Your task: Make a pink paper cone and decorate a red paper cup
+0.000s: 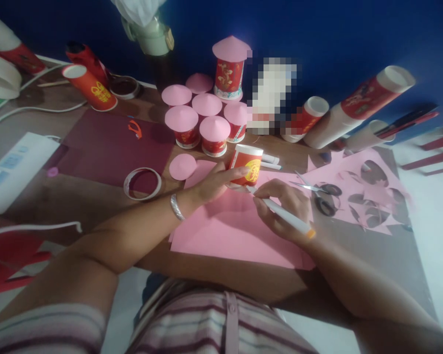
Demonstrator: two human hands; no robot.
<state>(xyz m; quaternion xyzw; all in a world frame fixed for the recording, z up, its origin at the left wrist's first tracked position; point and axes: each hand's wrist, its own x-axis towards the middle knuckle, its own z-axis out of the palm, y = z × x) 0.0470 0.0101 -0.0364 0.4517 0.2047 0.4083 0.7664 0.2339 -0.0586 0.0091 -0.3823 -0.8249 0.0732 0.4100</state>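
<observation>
My left hand [218, 181] is closed round a short red paper tube [245, 166] with a yellow emblem and white rims. The tube is tilted above a stack of pink paper sheets [221, 236]. In my right hand [282, 204] is a white marker pen [288, 216] with an orange end, its tip at the tube's lower rim. What the tip has drawn there is too small to make out. A loose pink paper cone [182, 167] lies left of my left hand. Behind the tube stand several small red tubes with pink cone roofs [214, 129], one of them taller [229, 73].
Scissors [326, 196] lie open on pink cut-out scraps [372, 177] at the right. A tape ring [142, 184] and maroon paper [111, 147] are at the left. Long tubes [357, 108] lean by the blue wall, and an orange-red tube [91, 88] stands back left.
</observation>
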